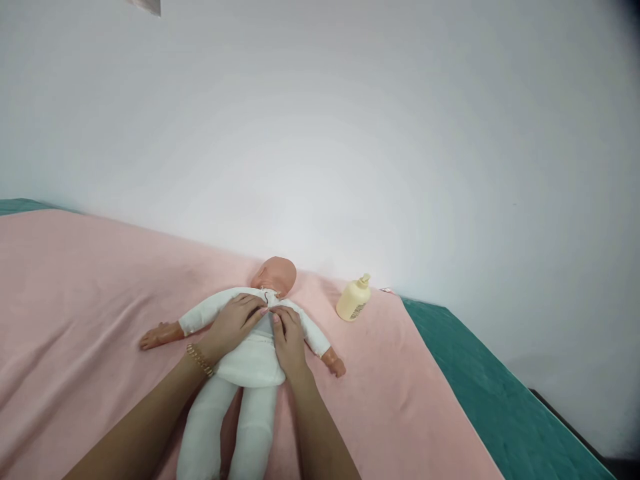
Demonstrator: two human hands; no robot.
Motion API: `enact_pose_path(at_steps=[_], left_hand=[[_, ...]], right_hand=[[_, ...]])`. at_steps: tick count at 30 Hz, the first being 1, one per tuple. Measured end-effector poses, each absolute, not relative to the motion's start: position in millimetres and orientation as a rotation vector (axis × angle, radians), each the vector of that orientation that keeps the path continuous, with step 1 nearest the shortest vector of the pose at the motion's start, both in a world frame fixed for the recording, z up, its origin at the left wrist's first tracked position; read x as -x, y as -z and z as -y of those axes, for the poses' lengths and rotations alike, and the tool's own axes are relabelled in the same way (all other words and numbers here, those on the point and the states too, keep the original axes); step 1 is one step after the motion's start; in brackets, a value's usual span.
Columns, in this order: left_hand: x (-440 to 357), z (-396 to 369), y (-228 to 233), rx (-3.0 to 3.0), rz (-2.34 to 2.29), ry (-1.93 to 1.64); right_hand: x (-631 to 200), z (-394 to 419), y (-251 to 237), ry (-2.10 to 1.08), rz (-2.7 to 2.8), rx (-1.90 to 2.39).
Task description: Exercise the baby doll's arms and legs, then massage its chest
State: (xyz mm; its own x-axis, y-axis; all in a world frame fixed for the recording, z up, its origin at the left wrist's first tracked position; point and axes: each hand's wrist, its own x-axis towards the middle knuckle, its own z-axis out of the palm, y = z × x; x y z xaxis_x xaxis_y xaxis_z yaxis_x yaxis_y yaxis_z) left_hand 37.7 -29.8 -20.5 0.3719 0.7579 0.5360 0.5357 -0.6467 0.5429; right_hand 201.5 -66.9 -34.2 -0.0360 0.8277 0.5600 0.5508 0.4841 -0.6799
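A baby doll point(253, 363) with a soft white cloth body lies on its back, arms spread out to both sides. Its bare head point(278, 275) points toward the wall. On the left side of the doll's chest rests my left hand point(233, 328), palm down with fingers stretched out. My right hand point(289, 337) lies on the other side of the chest, also open. The thumbs and fingertips nearly meet at the upper middle, just below a dark thread-like mark near the neck. A gold-coloured bracelet point(200, 360) circles my left wrist. Both palms are hidden from view.
A pale yellow pump bottle point(353, 300) stands right of the doll, near the wall point(320, 133). Pink cloth point(400, 380) with some wrinkles covers the bed. Green sheet point(490, 373) shows along the right edge and at the far left.
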Motion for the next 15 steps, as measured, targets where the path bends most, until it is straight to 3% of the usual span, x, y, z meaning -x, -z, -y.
enact_pose_path(at_steps=[15], left_hand=[[-40.2, 28.9, 24.0, -2.409, -1.196, -1.048]], right_hand=[[-200.8, 63.0, 33.5, -0.354, 1.785, 1.228]])
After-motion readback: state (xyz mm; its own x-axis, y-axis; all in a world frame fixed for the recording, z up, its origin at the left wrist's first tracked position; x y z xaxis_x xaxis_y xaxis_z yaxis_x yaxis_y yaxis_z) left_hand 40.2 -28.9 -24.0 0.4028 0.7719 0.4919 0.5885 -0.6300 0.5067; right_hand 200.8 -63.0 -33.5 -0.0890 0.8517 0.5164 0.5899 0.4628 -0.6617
